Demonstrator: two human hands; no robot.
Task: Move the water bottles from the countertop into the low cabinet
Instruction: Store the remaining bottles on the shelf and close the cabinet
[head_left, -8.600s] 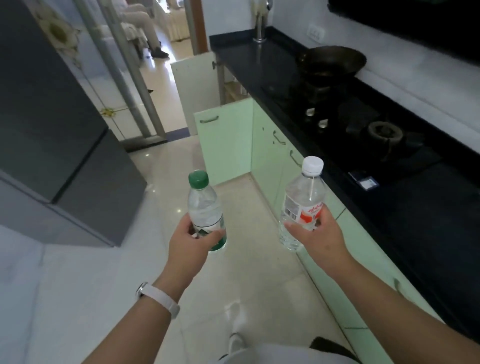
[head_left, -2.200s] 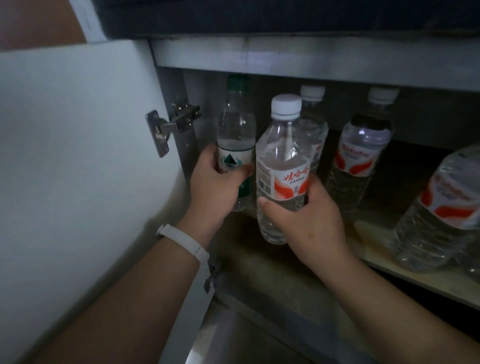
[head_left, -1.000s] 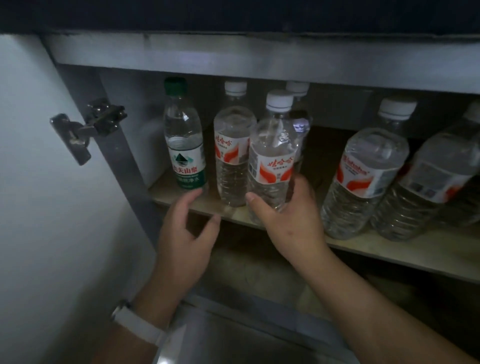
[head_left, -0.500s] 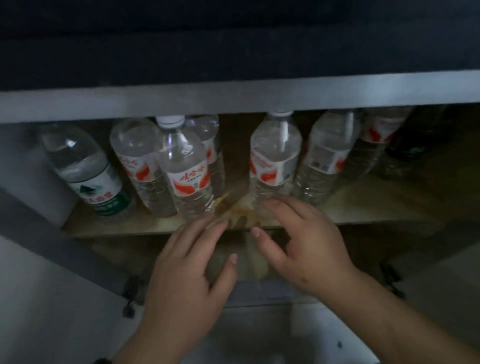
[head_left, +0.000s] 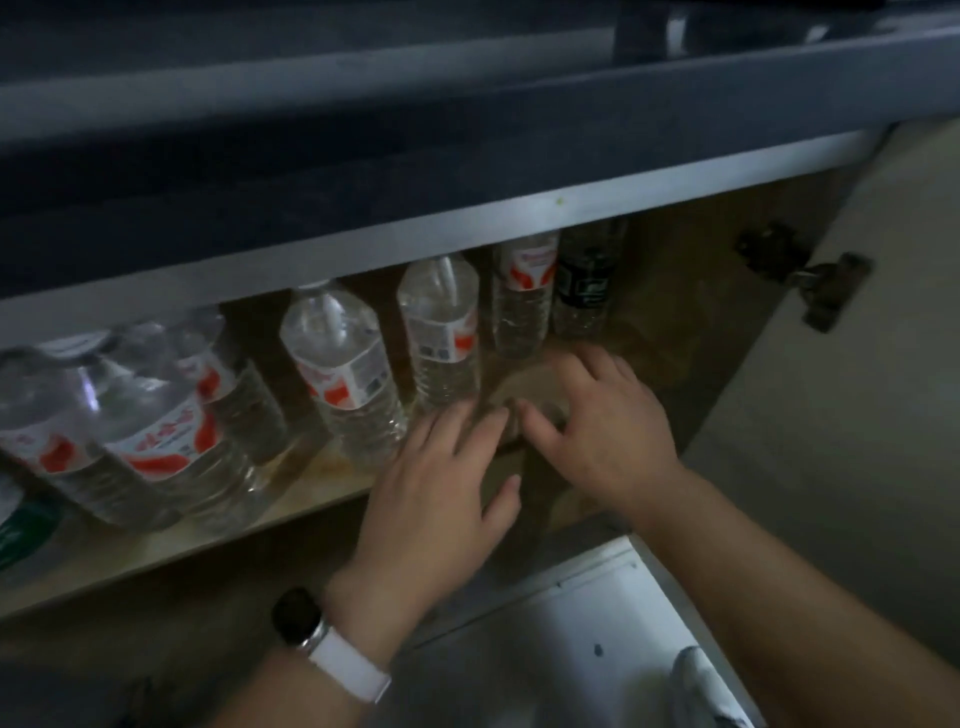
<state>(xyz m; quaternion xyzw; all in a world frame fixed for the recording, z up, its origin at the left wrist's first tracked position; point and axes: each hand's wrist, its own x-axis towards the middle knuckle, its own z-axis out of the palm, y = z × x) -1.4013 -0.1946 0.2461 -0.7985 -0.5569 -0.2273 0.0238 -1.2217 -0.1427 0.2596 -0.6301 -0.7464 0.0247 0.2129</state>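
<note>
- The water bottles (head_left: 156, 415) all stand on the shelf (head_left: 156, 545) inside the low cabinet (head_left: 363, 249); neither hand holds one.
- A tight cluster of red-labelled ones crowds the shelf's left end, close to its front edge. A green-labelled bottle (head_left: 21, 525) shows only in part at the picture's left border.
- Near the shelf's middle a middle bottle (head_left: 348, 374) stands by the front edge, with a second clear bottle (head_left: 441, 332) just right of it and a little further back.
- Toward the right end a rear bottle (head_left: 522, 296) and a dark bottle (head_left: 584, 280) stand side by side, deeper in.
- The left hand (head_left: 436, 483) is palm down, fingers straight and spread, gripping nothing. Its fingertips lie at the shelf's front edge, just below the foot of the second clear bottle; whether they touch it cannot be told.
- The right hand (head_left: 597, 421) is also empty, fingers spread and loosely bent over the shelf's right part. Its fingertips are just in front of the rear bottle and the dark bottle, apart from both.
- The two hands lie side by side, their nearest fingertips almost meeting.
- A watch (head_left: 332, 649) with a white strap sits on the left wrist.
- The cabinet door (head_left: 857, 415) stands open on the right, with its hinge (head_left: 826, 291) showing.
- The dark countertop (head_left: 363, 130) overhangs the opening.
</note>
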